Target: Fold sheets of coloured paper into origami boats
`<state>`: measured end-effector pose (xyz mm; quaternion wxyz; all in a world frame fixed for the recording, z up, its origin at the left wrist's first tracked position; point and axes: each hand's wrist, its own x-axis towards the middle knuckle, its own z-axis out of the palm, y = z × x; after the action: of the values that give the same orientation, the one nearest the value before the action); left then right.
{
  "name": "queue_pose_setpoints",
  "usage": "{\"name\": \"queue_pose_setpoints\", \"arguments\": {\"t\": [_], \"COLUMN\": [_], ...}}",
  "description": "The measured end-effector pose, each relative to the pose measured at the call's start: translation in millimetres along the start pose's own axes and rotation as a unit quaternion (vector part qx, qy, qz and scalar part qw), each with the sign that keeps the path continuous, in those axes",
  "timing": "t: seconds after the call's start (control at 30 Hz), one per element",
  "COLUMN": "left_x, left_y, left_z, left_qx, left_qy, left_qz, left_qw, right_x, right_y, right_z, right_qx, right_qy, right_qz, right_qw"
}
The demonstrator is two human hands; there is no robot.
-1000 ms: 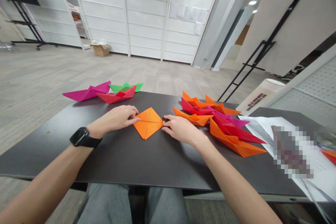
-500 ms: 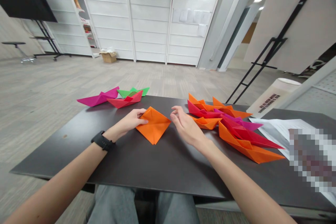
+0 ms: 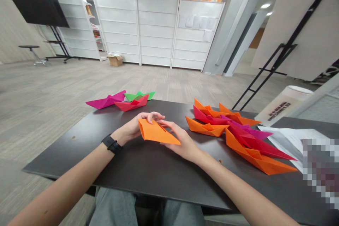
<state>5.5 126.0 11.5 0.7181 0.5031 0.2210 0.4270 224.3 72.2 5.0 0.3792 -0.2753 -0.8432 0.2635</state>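
A folded sheet of orange paper (image 3: 156, 133) is held between both hands above the dark table. My left hand (image 3: 137, 125) grips its left and upper side, the fingers reaching over the top edge. My right hand (image 3: 182, 141) pinches the right part, thumb on the upper edge and the other fingers partly hidden behind the paper. To the left of the hands lie a magenta paper boat (image 3: 106, 101), a green paper boat (image 3: 139, 96) and a red paper boat (image 3: 132, 103). On the right, nearest my right hand, is an orange paper boat (image 3: 206, 128).
Several more paper boats (image 3: 259, 144) crowd together at the right of the dark table (image 3: 127, 173). White papers (image 3: 288, 134) lie beyond them, beside a white cylinder (image 3: 286, 104) with printed text. A whiteboard on a black stand (image 3: 278, 56) rises behind the right side.
The orange paper has gone from a flat diamond to a narrower shape, lifted and tilted. My right hand has moved left and taken hold of it. The view has shifted slightly.
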Motion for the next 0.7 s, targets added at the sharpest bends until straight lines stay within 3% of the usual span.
{"name": "queue_pose_setpoints", "arguments": {"t": [0.07, 0.13, 0.23, 0.33, 0.4, 0.47, 0.57, 0.7], "left_x": [0, 0, -1, -6, -11, -14, -18, -22], "left_y": [-4, -5, 4, 19, 26, 29, 27, 26], "left_z": [0.0, -1.6, -5.0, -8.2, -9.9, -11.0, -11.1, -10.0], "left_qx": [0.062, 0.172, 0.351, 0.555, 0.667, 0.719, 0.736, 0.725], "left_qy": [-0.021, -0.018, 0.017, -0.003, -0.073, -0.139, -0.177, -0.193], "left_qz": [-0.005, 0.03, 0.106, 0.153, 0.142, 0.115, 0.094, 0.088], "left_qw": [0.998, 0.985, 0.93, 0.817, 0.728, 0.671, 0.647, 0.655], "right_x": [-1, -1, 0, 1, 1, 0, 0, 2], "right_y": [2, 4, 6, 9, 10, 9, 5, -1], "right_z": [-2, -6, -13, -16, -17, -17, -19, -23], "right_qx": [-0.031, -0.076, -0.197, -0.343, -0.398, -0.413, -0.397, -0.369], "right_qy": [-0.018, -0.036, -0.024, -0.033, -0.068, -0.116, -0.18, -0.205], "right_qz": [-0.028, -0.05, -0.03, 0.04, 0.067, 0.066, 0.044, 0.053], "right_qw": [0.999, 0.995, 0.98, 0.938, 0.912, 0.901, 0.899, 0.905]}}
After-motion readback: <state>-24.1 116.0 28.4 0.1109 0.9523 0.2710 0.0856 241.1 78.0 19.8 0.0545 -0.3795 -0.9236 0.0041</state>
